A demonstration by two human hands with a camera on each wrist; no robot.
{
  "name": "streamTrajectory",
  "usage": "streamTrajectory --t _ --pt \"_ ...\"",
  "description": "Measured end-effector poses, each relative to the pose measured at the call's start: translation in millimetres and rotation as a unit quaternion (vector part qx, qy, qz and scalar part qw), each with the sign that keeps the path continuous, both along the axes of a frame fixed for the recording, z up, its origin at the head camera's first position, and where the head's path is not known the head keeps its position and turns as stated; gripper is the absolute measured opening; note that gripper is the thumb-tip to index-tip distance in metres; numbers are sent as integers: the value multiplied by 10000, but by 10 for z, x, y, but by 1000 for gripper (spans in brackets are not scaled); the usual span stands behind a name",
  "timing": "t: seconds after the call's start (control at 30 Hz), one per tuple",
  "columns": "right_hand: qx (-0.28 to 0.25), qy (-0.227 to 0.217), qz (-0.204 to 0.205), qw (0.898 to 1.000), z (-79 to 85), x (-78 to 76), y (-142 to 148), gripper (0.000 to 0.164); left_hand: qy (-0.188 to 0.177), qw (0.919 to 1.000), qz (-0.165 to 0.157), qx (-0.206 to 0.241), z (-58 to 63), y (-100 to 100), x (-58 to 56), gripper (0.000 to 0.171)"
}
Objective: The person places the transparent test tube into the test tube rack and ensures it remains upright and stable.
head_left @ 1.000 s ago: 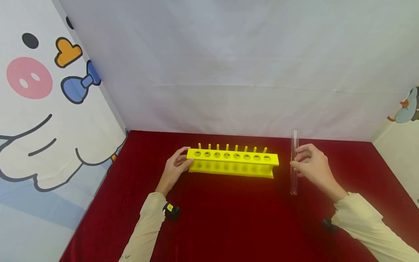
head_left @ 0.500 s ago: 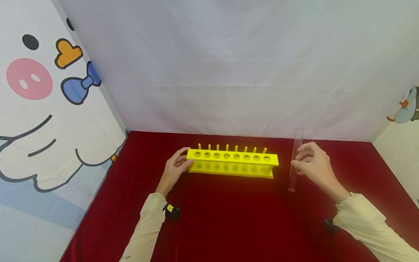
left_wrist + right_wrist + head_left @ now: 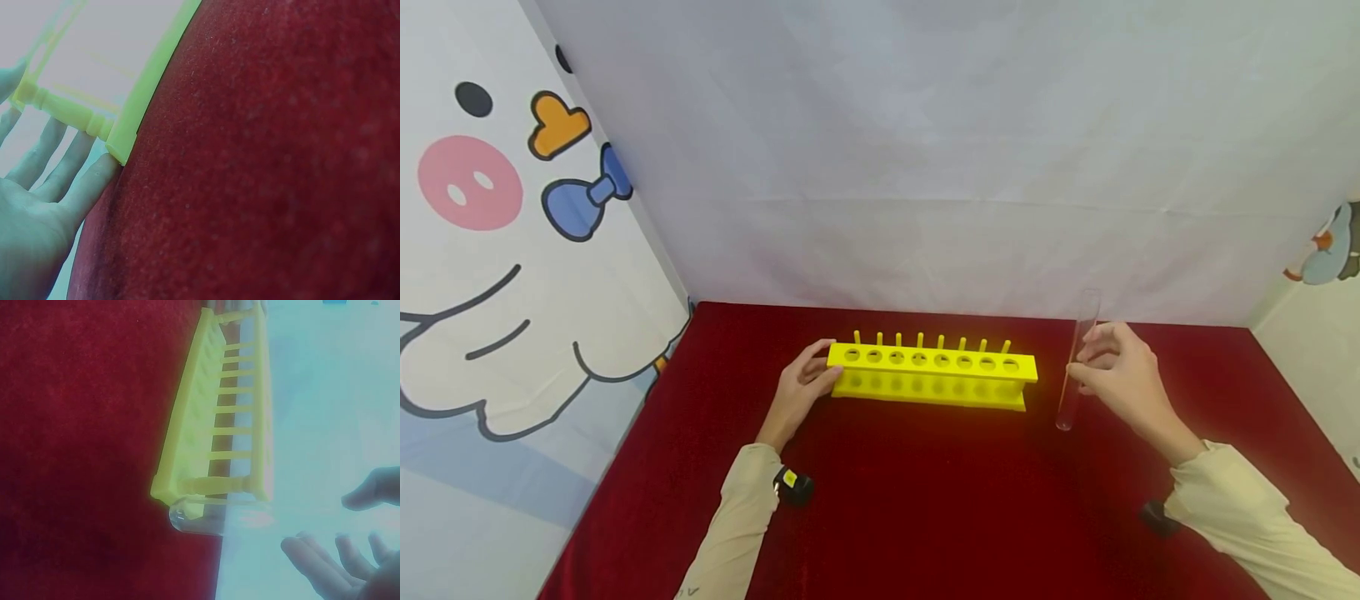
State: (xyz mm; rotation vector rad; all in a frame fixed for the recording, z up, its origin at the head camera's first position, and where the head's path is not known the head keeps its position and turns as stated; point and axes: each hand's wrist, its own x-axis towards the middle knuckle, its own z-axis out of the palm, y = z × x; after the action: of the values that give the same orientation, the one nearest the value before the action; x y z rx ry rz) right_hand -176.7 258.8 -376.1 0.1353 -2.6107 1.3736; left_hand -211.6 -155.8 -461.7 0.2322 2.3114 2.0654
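Fingers and thumb of the right hand, closed to tube width, pinch a leaning clear tube right of centre; mid-frame, the left hand grips the yellow rack. Pinch lightly, bring the glass upright.

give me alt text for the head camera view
A person's right hand holds a clear test tube at a slight tilt, beside the right end of a yellow rack with a row of round holes; the left hand holds the rack's left end. The rack stands on red cloth before a pale backdrop.
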Motion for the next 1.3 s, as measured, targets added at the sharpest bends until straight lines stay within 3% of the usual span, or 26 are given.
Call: streamTrajectory --t 0.9,1.3 --pt "-158 600 69 9981 196 4 -113 31 43 10000 -6 -44 10 -15 23 52" --pt "-211 659 59 9976 265 -18 -157 30 25 10000 -34 11 -3 -17 10 54"
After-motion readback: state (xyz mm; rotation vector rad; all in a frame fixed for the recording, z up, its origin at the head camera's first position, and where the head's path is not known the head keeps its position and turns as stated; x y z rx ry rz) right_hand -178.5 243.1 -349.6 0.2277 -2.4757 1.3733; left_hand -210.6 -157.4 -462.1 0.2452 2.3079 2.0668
